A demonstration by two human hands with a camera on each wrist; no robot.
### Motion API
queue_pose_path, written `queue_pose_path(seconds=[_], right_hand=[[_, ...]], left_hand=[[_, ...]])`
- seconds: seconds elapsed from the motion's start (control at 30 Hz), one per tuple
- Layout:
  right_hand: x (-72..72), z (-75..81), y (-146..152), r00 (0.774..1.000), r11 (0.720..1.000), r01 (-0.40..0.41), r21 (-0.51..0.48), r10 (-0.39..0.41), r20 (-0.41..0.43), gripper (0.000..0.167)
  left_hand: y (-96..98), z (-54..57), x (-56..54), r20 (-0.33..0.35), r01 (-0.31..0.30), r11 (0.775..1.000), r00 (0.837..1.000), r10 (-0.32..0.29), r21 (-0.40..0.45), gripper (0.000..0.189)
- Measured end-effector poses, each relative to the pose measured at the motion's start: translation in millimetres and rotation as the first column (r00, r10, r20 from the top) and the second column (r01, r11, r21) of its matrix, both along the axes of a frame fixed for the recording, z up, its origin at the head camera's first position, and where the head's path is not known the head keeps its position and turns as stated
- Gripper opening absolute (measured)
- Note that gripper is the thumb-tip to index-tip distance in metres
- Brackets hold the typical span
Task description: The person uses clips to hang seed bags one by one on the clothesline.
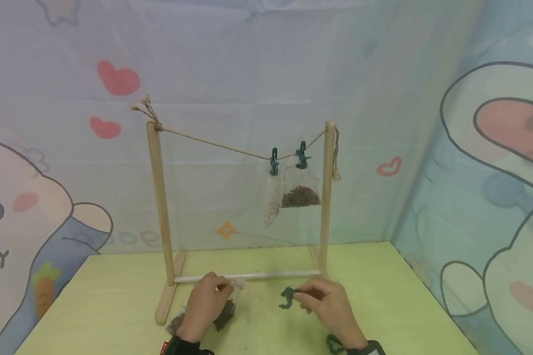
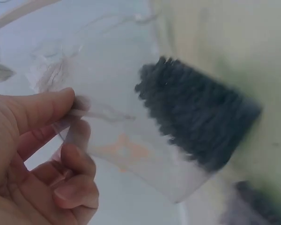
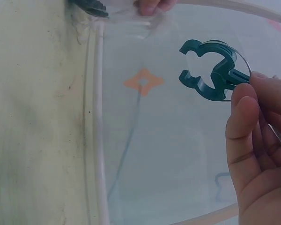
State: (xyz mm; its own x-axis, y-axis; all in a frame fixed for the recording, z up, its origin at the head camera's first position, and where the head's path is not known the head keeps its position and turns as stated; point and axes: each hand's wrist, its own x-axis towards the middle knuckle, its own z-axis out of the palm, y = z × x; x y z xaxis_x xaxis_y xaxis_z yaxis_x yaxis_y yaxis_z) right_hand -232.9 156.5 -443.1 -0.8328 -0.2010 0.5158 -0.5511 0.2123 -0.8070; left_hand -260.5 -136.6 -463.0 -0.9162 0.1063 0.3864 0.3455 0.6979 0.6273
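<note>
By the left hand [image 1: 206, 303], the top of a clear bag [image 2: 196, 115] with dark grains is pinched between thumb and fingers; the grains are hung just below it. The bag is judged light, soft and slippery, with shifting weight, so it is best held by the flat top edge. By the right hand [image 1: 326, 303], the handles of a green clip [image 3: 220, 77] are pinched, its mouth spread; it should feel stiff and springy, best squeezed at the handles. Beside the left wrist another bag [image 1: 176, 323] is partly hidden; near the right wrist a spare clip [image 1: 334, 344] is seen. Beyond both hands a white bar [image 1: 271, 275] is crossed low between posts [image 1: 160, 197], and above it two filled bags [image 1: 300, 197] are hung from a rope [image 1: 217, 144].
</note>
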Motion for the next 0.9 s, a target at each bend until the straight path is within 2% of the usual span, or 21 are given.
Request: queue_pose_path(seconds=[0.1, 0.23, 0.37, 0.47, 0.63, 0.8, 0.9], right_hand=[[3.4, 2.8, -1, 1.000, 1.000, 0.010, -0.007, -0.010, -0.029, 0.005], [7.6, 8.2, -3, 0.991, 0.999, 0.001, -0.049, -0.008, -0.133, 0.008], [6.9, 13.5, -4, 0.963, 0.995, -0.026, -0.097, -0.001, -0.269, 0.018], [4.2, 23.3, -6, 0.935, 0.993, -0.041, -0.111, -0.001, -0.354, 0.023], [-2.5, 59.8, -14, 0.884, 0.993, -0.060, -0.103, 0.005, -0.468, 0.029], [-16.7, 106.3, -19, 0.802, 0.996, -0.052, -0.066, 0.002, -0.598, 0.029], [-24.1, 132.5, -23, 0.763, 0.999, -0.031, -0.042, -0.004, -0.646, 0.026]], left_hand=[[0.3, 11.8, 8.3, 0.014, 0.025, 0.999, 1.000, -0.026, 0.043, 0.009], [2.2, 23.1, 18.0, 0.017, 0.073, 0.993, 0.997, -0.075, 0.091, 0.009], [5.4, 31.3, 22.9, -0.019, 0.085, 0.990, 0.996, -0.084, 0.114, 0.008], [7.2, 39.8, 24.9, -0.080, 0.090, 0.985, 0.994, -0.079, 0.147, 0.006], [8.3, 64.4, 21.2, -0.211, 0.121, 0.968, 0.975, -0.074, 0.218, 0.005], [9.7, 94.7, 12.3, -0.317, 0.152, 0.955, 0.946, -0.066, 0.256, 0.006], [11.9, 114.2, 7.5, -0.373, 0.159, 0.952, 0.926, -0.051, 0.263, 0.007]])
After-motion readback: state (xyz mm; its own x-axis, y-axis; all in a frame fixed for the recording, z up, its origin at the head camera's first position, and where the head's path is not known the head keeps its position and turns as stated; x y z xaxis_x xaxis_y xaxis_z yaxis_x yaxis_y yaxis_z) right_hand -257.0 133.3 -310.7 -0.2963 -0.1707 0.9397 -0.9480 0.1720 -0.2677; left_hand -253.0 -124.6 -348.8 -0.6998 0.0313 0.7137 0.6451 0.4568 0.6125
